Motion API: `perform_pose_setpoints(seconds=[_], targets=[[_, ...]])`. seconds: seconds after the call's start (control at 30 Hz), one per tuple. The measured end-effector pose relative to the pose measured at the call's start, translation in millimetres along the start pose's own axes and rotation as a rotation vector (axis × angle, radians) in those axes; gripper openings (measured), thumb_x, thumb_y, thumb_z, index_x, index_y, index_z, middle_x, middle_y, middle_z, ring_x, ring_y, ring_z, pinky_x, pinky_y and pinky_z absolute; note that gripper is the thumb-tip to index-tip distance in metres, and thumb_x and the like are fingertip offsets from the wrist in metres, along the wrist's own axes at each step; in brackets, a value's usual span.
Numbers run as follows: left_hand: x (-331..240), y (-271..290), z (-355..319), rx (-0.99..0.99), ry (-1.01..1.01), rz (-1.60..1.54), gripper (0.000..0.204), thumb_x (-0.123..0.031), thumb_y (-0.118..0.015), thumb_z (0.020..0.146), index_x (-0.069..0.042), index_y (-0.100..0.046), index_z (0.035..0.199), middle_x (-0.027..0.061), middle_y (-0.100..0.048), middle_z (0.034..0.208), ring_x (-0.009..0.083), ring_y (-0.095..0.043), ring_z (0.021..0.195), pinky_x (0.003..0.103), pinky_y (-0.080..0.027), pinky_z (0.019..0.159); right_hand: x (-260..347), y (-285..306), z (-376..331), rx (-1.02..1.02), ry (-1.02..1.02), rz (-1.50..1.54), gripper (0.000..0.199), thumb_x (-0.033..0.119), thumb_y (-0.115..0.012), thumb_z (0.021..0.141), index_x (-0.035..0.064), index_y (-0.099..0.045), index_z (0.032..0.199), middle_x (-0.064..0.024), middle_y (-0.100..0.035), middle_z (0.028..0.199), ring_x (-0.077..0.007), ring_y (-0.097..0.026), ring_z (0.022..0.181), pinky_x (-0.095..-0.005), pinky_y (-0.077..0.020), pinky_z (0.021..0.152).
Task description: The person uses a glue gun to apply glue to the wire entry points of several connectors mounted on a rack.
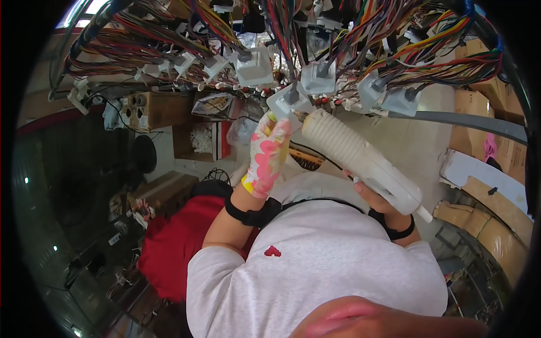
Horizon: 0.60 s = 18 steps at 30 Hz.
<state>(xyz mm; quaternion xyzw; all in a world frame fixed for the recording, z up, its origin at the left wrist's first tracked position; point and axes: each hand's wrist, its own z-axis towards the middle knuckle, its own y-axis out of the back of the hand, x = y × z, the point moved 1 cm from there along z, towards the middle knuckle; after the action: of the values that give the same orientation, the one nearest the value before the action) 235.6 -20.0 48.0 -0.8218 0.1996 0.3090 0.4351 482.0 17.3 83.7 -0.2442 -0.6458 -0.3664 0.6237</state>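
My left hand (pixel 267 160) wears a white glove with pink and yellow patches. Its fingers are closed on the lower part of a white plastic connector housing (pixel 288 103), which has a grey plug and wires coming out of its top. In my right hand (pixel 374 195) is a white hot glue gun (pixel 360 151) with a ribbed barrel, held slanting. Its metal nozzle points up-left and lies close beside the housing; whether they touch I cannot tell. A white glue stick (pixel 425 214) pokes out at the gun's back end. My right fingers are partly hidden behind the gun.
Bundles of coloured wires (pixel 417 50) hang across the top, ending in more white housings (pixel 252 66). A dark cord runs behind the gun. Cardboard boxes (pixel 163 110) stand on the left, with more cartons (pixel 473 112) on the right. A red cloth (pixel 180 248) lies beside my left arm.
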Motion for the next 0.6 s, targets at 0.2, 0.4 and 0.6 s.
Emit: perform_pose_setpoints(seconds=[0.2,0.4,0.6], targets=[[-8.0,-11.1,-2.1,0.103,-0.173,0.270,0.028,-0.009,-0.061,0.088,-0.005,-0.055,0.115,-0.0012,-0.060,0.099,0.0050,-0.052,0.085,0.021,-0.042,0.078,12.6,3.2,9.8,0.049,0.061,-0.110,0.032,0.002,-0.068,0.070,-0.0016,-0.062,0.102,-0.0135,-0.064,0.088,-0.0255,-0.063,0.077,-0.0307,-0.0511,0.070],[-10.0,-20.9,-3.0,0.004,-0.233,0.305,0.038,-0.008,-0.060,0.088,-0.003,-0.048,0.124,0.0023,-0.059,0.104,0.0087,-0.053,0.092,0.022,-0.041,0.084,-16.3,-4.4,1.1,-0.029,0.152,-0.202,0.033,0.004,-0.069,0.069,0.0002,-0.062,0.102,-0.0158,-0.063,0.090,-0.0308,-0.063,0.079,-0.0346,-0.0515,0.072],[-5.3,-12.7,-0.4,0.014,-0.253,0.419,0.031,-0.001,-0.055,0.089,-0.002,-0.049,0.120,0.0063,-0.061,0.107,0.0122,-0.059,0.095,0.026,-0.046,0.085,-9.6,-8.1,3.2,0.014,0.076,-0.227,0.035,0.004,-0.069,0.072,-0.0004,-0.061,0.106,-0.0165,-0.065,0.096,-0.0310,-0.065,0.085,-0.0330,-0.0516,0.074]])
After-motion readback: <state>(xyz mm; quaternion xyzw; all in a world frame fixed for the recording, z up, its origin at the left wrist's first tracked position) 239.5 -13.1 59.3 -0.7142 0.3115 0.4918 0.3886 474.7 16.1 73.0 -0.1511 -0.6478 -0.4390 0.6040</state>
